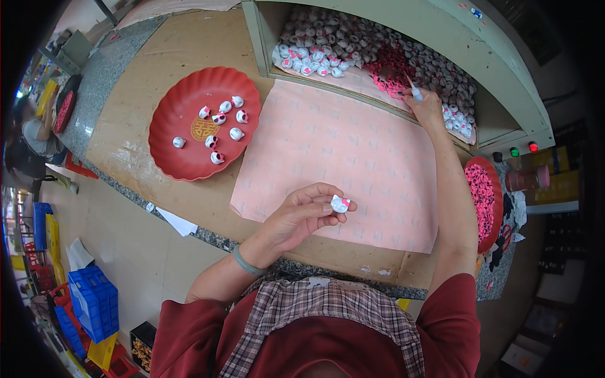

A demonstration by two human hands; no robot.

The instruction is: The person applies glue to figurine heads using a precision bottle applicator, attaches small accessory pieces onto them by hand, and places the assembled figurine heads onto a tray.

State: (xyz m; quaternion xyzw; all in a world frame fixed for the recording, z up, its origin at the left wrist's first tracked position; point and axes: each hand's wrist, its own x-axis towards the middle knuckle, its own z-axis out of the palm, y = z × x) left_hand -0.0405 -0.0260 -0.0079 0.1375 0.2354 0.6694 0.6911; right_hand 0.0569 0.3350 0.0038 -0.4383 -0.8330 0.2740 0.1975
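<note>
Cardboard-covered workbench point(189, 57) carried pink paper sheet point(353, 157) at centre. Red scalloped plate point(173, 145) left of sheet, small white figurines on it. Right hand point(427, 108), beyond sheet's far edge, gripped white applicator point(414, 91). Left hand point(302, 217), over sheet's near edge, pinched white figurine point(340, 203).

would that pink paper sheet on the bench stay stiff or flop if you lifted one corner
Probably flops: the pink paper sheet looks thin and lies flat on the cardboard. Likely light, so a push might slide it. Its near edge shows slight waviness, suggesting easy creasing.
</note>
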